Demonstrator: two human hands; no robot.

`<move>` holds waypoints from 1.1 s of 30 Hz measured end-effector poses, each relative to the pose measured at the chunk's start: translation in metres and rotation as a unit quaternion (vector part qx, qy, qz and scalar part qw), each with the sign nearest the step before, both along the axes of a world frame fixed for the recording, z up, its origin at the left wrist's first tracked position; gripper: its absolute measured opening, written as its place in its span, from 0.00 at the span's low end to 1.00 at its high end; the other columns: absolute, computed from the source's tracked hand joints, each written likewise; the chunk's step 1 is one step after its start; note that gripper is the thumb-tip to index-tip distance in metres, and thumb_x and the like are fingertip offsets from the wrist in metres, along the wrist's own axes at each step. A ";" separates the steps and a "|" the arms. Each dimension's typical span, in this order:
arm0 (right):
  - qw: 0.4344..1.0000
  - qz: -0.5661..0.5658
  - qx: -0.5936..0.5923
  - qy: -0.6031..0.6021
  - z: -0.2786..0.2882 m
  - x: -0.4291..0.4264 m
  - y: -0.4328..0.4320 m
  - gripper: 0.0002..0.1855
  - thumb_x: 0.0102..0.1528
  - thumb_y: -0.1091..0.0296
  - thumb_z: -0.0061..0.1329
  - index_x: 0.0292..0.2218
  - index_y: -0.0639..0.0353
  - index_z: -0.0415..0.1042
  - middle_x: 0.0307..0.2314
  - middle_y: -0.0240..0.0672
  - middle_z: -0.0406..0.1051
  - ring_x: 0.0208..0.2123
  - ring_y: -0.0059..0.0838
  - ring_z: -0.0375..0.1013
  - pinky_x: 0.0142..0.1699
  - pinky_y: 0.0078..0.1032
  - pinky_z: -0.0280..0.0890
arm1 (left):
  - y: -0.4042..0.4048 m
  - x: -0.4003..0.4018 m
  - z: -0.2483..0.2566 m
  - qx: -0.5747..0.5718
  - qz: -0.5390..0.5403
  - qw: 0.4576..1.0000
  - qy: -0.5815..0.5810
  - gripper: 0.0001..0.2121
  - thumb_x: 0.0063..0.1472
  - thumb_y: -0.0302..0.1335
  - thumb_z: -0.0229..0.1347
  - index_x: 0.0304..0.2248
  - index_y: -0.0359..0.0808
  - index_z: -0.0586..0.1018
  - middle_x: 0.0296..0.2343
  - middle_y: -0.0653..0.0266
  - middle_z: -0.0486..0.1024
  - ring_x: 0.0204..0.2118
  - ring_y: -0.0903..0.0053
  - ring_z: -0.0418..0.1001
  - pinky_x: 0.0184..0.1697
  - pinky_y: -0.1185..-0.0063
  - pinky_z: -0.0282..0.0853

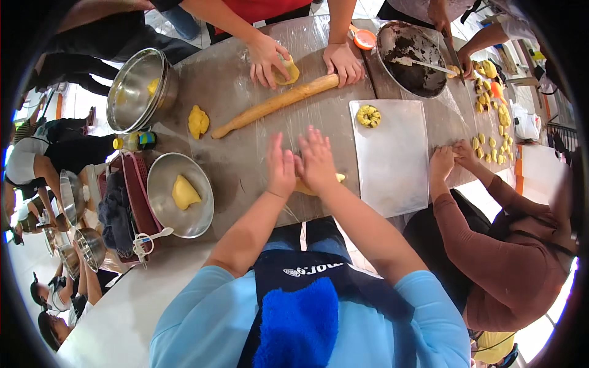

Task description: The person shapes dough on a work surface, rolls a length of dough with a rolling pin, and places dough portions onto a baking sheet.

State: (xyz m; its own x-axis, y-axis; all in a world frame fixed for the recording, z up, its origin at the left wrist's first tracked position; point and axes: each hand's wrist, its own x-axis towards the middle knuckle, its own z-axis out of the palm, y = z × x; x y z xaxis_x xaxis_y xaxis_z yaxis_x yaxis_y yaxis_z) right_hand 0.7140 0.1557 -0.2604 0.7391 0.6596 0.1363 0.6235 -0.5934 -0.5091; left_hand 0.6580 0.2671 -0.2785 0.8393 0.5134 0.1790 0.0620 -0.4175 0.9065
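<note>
My left hand point(281, 169) and my right hand point(316, 161) are side by side over the table, palms turned towards each other, fingers extended and pointing away from me. A piece of yellow dough point(307, 187) lies under and behind my wrists, mostly hidden; whether my palms touch it I cannot tell. Beyond my hands, a wooden rolling pin point(276, 105) lies diagonally, with another person's hand on its right end. Another lump of yellow dough point(198, 122) lies left of the pin. Right of my hands, a metal baking tray point(391, 161) holds a round, dark-streaked shaped dough point(369, 116).
A steel bowl with dough point(154, 202), stacked bowls point(133, 92), an oil bottle point(138, 140) and a red basket point(138, 198) stand left. A bowl with dark filling point(409, 60) stands beyond the tray. People work opposite and at right, one holding a knife point(453, 57) near small dough pieces point(492, 142).
</note>
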 end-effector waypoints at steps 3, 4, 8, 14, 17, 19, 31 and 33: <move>0.996 0.056 -0.072 -0.020 -0.001 -0.043 -0.021 0.27 0.52 0.56 0.45 0.51 0.55 0.63 0.54 0.43 0.55 0.58 0.43 0.51 0.60 0.46 0.44 | 0.024 -0.020 0.005 0.079 -0.038 0.996 -0.002 0.26 0.60 0.37 0.45 0.53 0.30 0.60 0.53 0.45 0.54 0.57 0.50 0.51 0.59 0.61 0.45; 0.989 0.113 -0.095 -0.018 0.002 -0.069 -0.038 0.26 0.53 0.53 0.43 0.51 0.53 0.63 0.54 0.40 0.56 0.58 0.42 0.51 0.60 0.47 0.43 | 0.037 -0.035 0.007 0.082 -0.039 0.996 -0.001 0.26 0.60 0.37 0.45 0.53 0.30 0.60 0.53 0.45 0.54 0.57 0.50 0.51 0.59 0.61 0.45; 0.986 0.155 -0.059 -0.010 -0.016 -0.111 -0.095 0.26 0.52 0.52 0.44 0.51 0.48 0.64 0.54 0.35 0.56 0.59 0.41 0.50 0.60 0.49 0.41 | 0.051 -0.107 0.001 0.215 -0.118 0.961 0.127 0.26 0.59 0.38 0.46 0.53 0.32 0.60 0.54 0.46 0.54 0.58 0.51 0.49 0.60 0.60 0.42; 0.992 -0.080 -0.092 -0.031 -0.011 -0.003 0.022 0.24 0.53 0.55 0.42 0.49 0.54 0.64 0.54 0.45 0.54 0.59 0.45 0.47 0.60 0.53 0.37 | 0.042 -0.099 -0.017 0.289 -0.172 0.907 0.254 0.29 0.57 0.42 0.47 0.55 0.38 0.59 0.57 0.53 0.49 0.60 0.57 0.44 0.61 0.58 0.36; 0.986 -0.117 -0.090 -0.072 -0.021 0.031 0.028 0.24 0.53 0.55 0.43 0.48 0.56 0.64 0.55 0.46 0.53 0.59 0.46 0.47 0.60 0.53 0.39 | 0.034 -0.094 -0.020 0.333 -0.182 0.883 0.277 0.30 0.57 0.44 0.47 0.56 0.42 0.58 0.58 0.57 0.47 0.62 0.61 0.42 0.62 0.59 0.35; 0.993 -0.066 -0.064 -0.069 -0.019 -0.007 0.013 0.25 0.52 0.55 0.44 0.50 0.55 0.63 0.55 0.45 0.52 0.59 0.47 0.48 0.60 0.52 0.39 | 0.039 -0.099 -0.024 0.343 -0.166 0.883 0.272 0.29 0.57 0.44 0.46 0.56 0.41 0.57 0.59 0.56 0.46 0.61 0.59 0.42 0.61 0.59 0.34; 0.989 -0.100 -0.099 -0.053 -0.021 -0.003 0.029 0.30 0.51 0.51 0.44 0.53 0.54 0.61 0.57 0.46 0.48 0.59 0.45 0.49 0.59 0.54 0.42 | 0.037 -0.103 -0.026 0.350 -0.147 0.884 0.273 0.30 0.57 0.45 0.46 0.57 0.43 0.57 0.59 0.58 0.46 0.62 0.62 0.42 0.62 0.60 0.34; 0.991 -0.107 -0.069 -0.048 -0.030 0.040 0.041 0.28 0.53 0.53 0.43 0.52 0.55 0.61 0.57 0.47 0.49 0.58 0.44 0.50 0.58 0.54 0.44 | 0.034 -0.097 -0.023 0.346 -0.152 0.887 0.265 0.29 0.57 0.44 0.46 0.56 0.43 0.58 0.59 0.59 0.47 0.62 0.62 0.42 0.62 0.60 0.34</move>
State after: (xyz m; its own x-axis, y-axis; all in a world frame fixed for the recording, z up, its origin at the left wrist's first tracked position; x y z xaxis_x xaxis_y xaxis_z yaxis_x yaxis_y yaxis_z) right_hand 0.7544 0.1970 -0.2899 0.8524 0.5058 0.1324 0.5170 -0.7774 -0.3583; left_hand 0.5614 0.3009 -0.3019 0.9807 0.1690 -0.0979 0.1911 -0.9336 0.3031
